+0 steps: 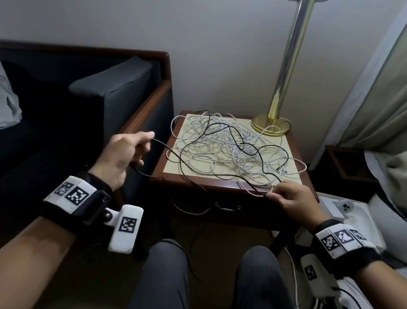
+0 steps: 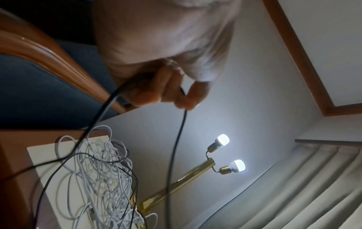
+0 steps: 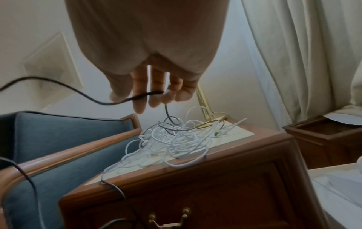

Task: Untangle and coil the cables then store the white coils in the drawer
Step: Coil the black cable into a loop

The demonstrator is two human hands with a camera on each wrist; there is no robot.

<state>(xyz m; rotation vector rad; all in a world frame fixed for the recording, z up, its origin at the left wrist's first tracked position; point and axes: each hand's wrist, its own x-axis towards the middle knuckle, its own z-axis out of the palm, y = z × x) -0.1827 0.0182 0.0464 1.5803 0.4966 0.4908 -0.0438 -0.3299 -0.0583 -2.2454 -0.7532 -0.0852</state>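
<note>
A tangle of white cables [image 1: 225, 146] lies on the small wooden side table [image 1: 292, 185], with a black cable [image 1: 226, 128] threaded through it. My left hand [image 1: 127, 153] is raised left of the table and grips the black cable [image 2: 176, 148] in curled fingers. My right hand [image 1: 291, 198] sits at the table's front right edge and pinches the same black cable [image 3: 125, 100] between fingertips. The white tangle [image 3: 168, 142] stays on the tabletop. The drawer [image 3: 195, 201] below is closed, with a brass handle [image 3: 168, 223].
A brass floor lamp [image 1: 283, 87] stands on the table's back right corner. A dark armchair [image 1: 84, 110] is close on the left. Curtains [image 1: 398, 84] and a white bed edge [image 1: 362, 230] lie to the right. My knees [image 1: 211, 289] are in front of the table.
</note>
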